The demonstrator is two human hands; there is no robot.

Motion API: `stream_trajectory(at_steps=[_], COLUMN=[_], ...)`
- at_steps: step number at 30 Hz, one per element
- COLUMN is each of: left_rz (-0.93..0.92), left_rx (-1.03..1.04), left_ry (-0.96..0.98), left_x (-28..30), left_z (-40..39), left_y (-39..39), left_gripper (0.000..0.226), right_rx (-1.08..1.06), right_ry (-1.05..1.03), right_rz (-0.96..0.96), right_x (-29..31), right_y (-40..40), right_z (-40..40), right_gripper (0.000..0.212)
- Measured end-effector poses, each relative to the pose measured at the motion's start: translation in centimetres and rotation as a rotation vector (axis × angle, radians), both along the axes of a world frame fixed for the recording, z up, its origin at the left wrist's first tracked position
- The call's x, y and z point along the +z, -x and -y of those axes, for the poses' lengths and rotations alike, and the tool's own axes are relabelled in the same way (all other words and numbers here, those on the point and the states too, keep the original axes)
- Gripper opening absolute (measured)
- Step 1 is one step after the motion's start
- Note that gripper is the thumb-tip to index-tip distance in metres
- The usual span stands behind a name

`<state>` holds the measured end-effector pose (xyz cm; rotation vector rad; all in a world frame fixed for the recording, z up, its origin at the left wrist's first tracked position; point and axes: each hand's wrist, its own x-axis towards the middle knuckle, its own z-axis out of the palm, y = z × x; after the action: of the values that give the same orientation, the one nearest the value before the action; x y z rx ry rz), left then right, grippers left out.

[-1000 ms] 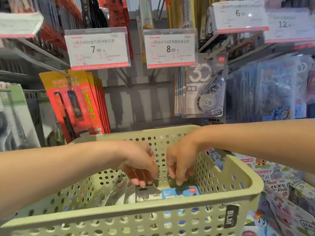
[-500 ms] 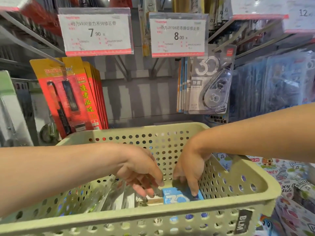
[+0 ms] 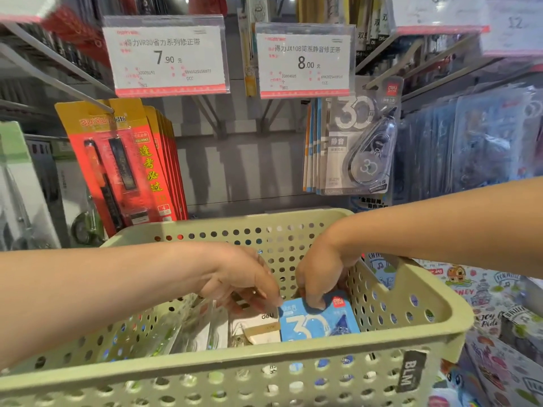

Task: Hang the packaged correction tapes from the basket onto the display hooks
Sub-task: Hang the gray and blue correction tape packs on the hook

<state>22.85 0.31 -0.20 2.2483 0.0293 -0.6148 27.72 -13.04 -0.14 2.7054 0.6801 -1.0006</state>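
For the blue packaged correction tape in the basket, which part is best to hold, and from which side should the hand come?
Probably the top edge of the blue packaged correction tape, reached from above. It lies nearly flat among other packs, walled in by the basket, so only the open top gives access. The right hand already pinches that edge, beside the red logo; the left hand is on the white pack next to it.

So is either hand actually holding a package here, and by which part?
The right hand pinches the blue correction tape package at its top edge, inside the basket. The left hand reaches the white package beside it; whether it has a hold cannot be told.
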Motion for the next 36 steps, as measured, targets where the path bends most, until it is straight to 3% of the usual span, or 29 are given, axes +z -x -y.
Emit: stream_trajectory(at_steps=[8,12,19,26,29,31,36], left_rz=[-0.063,-0.089,-0.073,0.034,0.127,0.194,0.37], left_rx=[-0.041,-0.028,-0.038,0.013,0.063,0.083,0.212], left_ry=[-0.038,0.025,0.127,0.324,0.403,0.379,0.275], left_x=[-0.2,0.1,1.6,3.5,4.0,4.2,4.6], left_z=[0.1,0.1,-0.9,-1.7,-2.1,-2.7,-3.4], left_y=[0.2,0.5,0.7,1.6,1.8,1.7,2.1], left_gripper=[0.01,0.01,0.009,0.012,0.017,0.019,0.021], right_rx=[0.049,0.058,0.088,0.006,-0.055,-0.158,-0.249], right_ry=[-0.03,-0.068,-0.176,-0.571,-0.681,-0.787,-0.827], right_rz=[0.08,0.169,0.218,0.292,0.326,0.285,-0.038], right_x=[0.4,0.6,2.7,5.8,6.1,6.2,7.1], right_y=[-0.2,0.0,0.1,0.6,0.5,0.2,0.1], right_z=[-0.1,-0.1,0.2,0.9,0.6,0.3,1.2], right_gripper=[0.015,0.046,0.013,0.029,0.02,0.016,0.043])
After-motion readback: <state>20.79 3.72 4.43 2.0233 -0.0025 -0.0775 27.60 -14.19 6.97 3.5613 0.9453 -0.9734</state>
